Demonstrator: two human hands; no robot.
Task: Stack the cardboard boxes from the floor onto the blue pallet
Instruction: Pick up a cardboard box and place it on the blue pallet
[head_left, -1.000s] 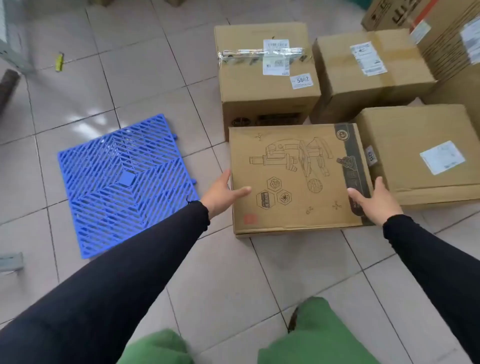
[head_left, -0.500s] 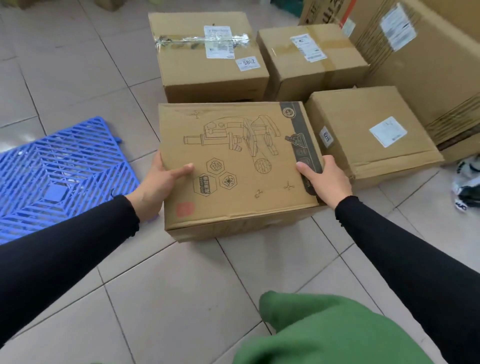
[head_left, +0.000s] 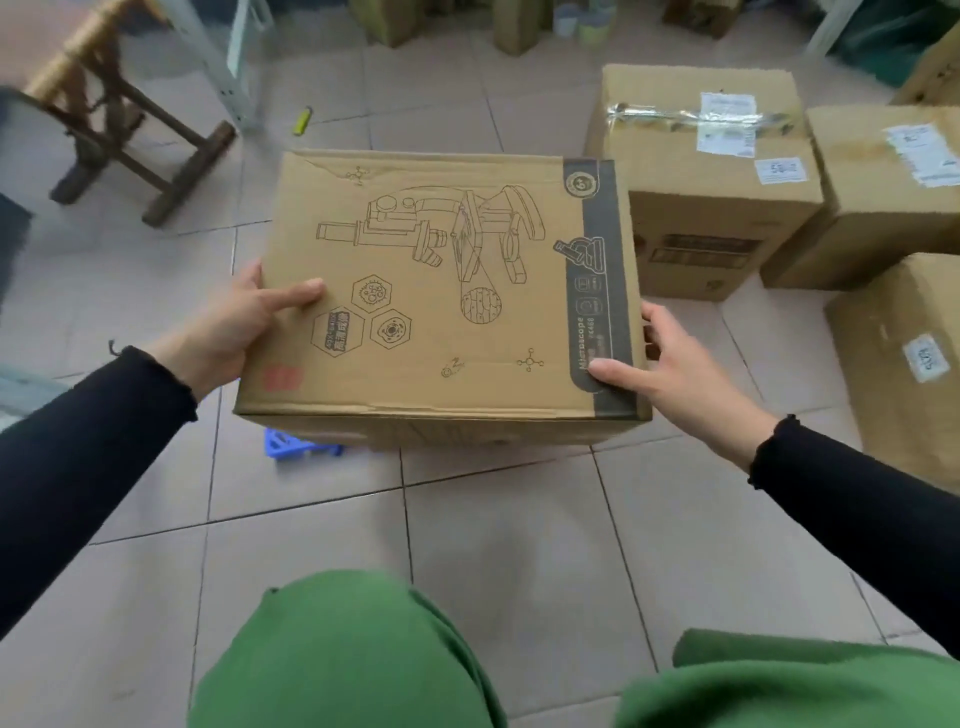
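I hold a flat cardboard box (head_left: 441, 291) printed with a microscope drawing, lifted off the floor in front of me. My left hand (head_left: 228, 327) grips its left edge, thumb on top. My right hand (head_left: 670, 364) grips its right edge by the dark printed strip. Only a small corner of the blue pallet (head_left: 296, 447) shows beneath the box's near edge; the rest is hidden under the box. Three more cardboard boxes sit on the floor to the right: a taped one (head_left: 711, 156), one behind it (head_left: 893, 171) and one nearer (head_left: 904, 364).
A wooden stool (head_left: 109, 119) stands at the back left, with a metal frame leg (head_left: 228, 67) beside it. A small yellow object (head_left: 303, 120) lies on the tiles. More boxes and containers line the far wall. My green-trousered knees (head_left: 353, 660) fill the bottom.
Both hands have lifted the microscope box off the floor and carried it left, away from the other boxes. It now hangs over the blue pallet, covering nearly all of it.
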